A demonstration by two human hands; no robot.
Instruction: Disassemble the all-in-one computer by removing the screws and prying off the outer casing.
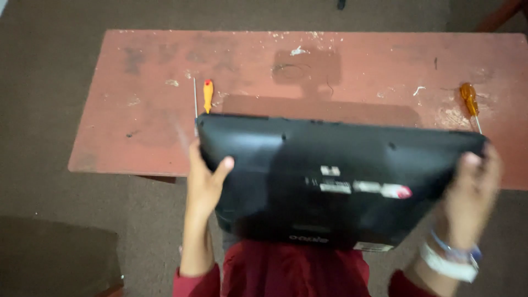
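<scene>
Monitor held back-side up over the desk

Hands grip a black flat monitor by its two short ends. The left hand clasps the left end, thumb laid over the back panel and fingers hidden under the edge. The right hand is closed round the right end in the same way, thumb on top; pale bands sit on that wrist.

The monitor's long axis runs left to right, roughly parallel to the desk's near edge, with the right end a little lower in the picture than the left. Its back faces up toward the camera, showing white labels and one label with a red patch near the middle. The far long edge hangs over the near part of the desk, and the near long edge comes back toward the person's red top. Whether that far edge touches the desk cannot be told.

The desk is reddish, worn and spotted with pale flecks. An orange-handled screwdriver lies just beyond the monitor's left corner, beside a thin metal rod. A second screwdriver with an amber handle lies near the right corner. Brown floor surrounds the desk.
</scene>
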